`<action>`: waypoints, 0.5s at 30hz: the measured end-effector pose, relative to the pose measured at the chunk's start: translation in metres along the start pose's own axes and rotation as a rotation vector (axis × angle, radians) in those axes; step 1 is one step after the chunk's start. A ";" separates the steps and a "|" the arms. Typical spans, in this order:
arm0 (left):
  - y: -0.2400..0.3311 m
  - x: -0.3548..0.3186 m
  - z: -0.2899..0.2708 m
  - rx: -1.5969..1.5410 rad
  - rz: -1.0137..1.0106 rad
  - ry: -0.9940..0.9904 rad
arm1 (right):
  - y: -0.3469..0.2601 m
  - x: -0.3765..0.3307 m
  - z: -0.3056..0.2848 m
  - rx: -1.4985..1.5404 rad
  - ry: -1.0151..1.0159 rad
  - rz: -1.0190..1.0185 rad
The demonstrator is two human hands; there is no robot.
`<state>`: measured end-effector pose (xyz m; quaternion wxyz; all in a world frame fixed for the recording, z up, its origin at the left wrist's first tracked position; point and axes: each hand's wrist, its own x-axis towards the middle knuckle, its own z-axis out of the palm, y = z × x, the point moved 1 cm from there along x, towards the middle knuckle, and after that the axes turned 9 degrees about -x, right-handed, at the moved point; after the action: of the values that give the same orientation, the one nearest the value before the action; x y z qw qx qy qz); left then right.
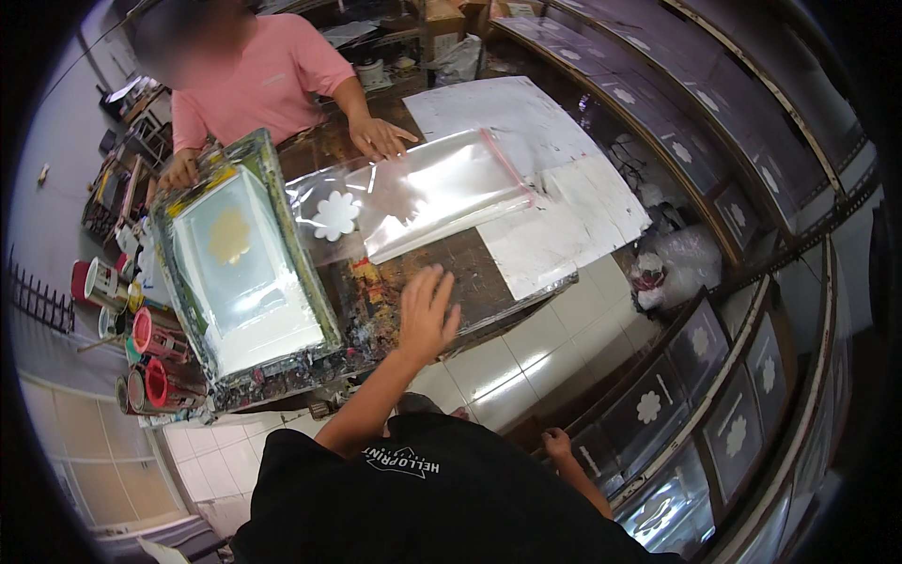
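Note:
My left hand [429, 315] is held over the near edge of the work table, fingers stretched out, with nothing in it. Just beyond it lies a stack of clear plastic bags [442, 188] with a pinkish strip along one end. A clear bag printed with a white flower [336, 215] lies between that stack and a screen-printing frame [299, 273]. Low on my right, my right hand [556, 442] is curled closed beside a drying rack; what it holds, if anything, is too small to make out. Across the table, a co-worker's hand [381, 138] rests at the bags' far edge.
The co-worker's other hand [180, 171] is at the frame's far left side. White sheets [554, 188] cover the table's right part. Paint tins [158, 334] stand at left. Racks holding flower-printed bags [648, 407] curve around the right. A plastic sack [686, 268] sits beside them.

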<state>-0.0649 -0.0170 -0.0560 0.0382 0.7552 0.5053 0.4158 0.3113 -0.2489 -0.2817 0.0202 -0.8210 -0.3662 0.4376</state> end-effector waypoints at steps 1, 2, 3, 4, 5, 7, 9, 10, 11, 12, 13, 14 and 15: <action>0.004 0.020 0.001 0.084 0.052 0.074 | 0.011 -0.001 0.000 0.035 0.012 0.019; 0.007 0.039 0.003 0.149 0.035 0.048 | 0.025 0.002 0.002 0.067 0.025 0.038; 0.009 0.058 0.004 0.217 0.019 0.020 | 0.040 0.006 0.005 0.067 0.049 0.025; 0.007 0.073 0.007 0.289 0.004 -0.008 | 0.055 0.012 0.012 0.066 0.070 0.011; -0.001 0.082 0.014 0.322 0.005 -0.097 | 0.069 0.019 0.021 0.065 0.087 -0.005; -0.030 0.087 0.037 0.393 0.003 -0.275 | 0.095 0.035 0.043 0.154 0.080 -0.043; -0.067 0.083 0.068 0.423 0.010 -0.421 | 0.094 0.029 0.054 0.275 0.056 -0.051; -0.073 0.083 0.079 0.439 0.019 -0.496 | 0.081 0.017 0.054 0.351 0.034 -0.031; -0.067 0.084 0.083 0.401 0.074 -0.446 | 0.067 0.008 0.051 0.428 0.014 -0.007; -0.061 0.083 0.084 0.355 0.127 -0.399 | 0.060 0.004 0.052 0.491 0.026 0.000; -0.055 0.080 0.084 0.309 0.177 -0.352 | 0.053 -0.001 0.053 0.552 0.038 0.006; -0.043 0.074 0.082 0.274 0.244 -0.359 | 0.045 -0.008 0.056 0.616 0.045 0.018; -0.026 0.066 0.081 0.236 0.310 -0.368 | 0.032 -0.015 0.053 0.727 0.013 0.007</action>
<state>-0.0202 0.0773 -0.0823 -0.0230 0.8857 0.4131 0.2108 0.2857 -0.2969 -0.3152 0.3116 -0.7640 -0.1839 0.5342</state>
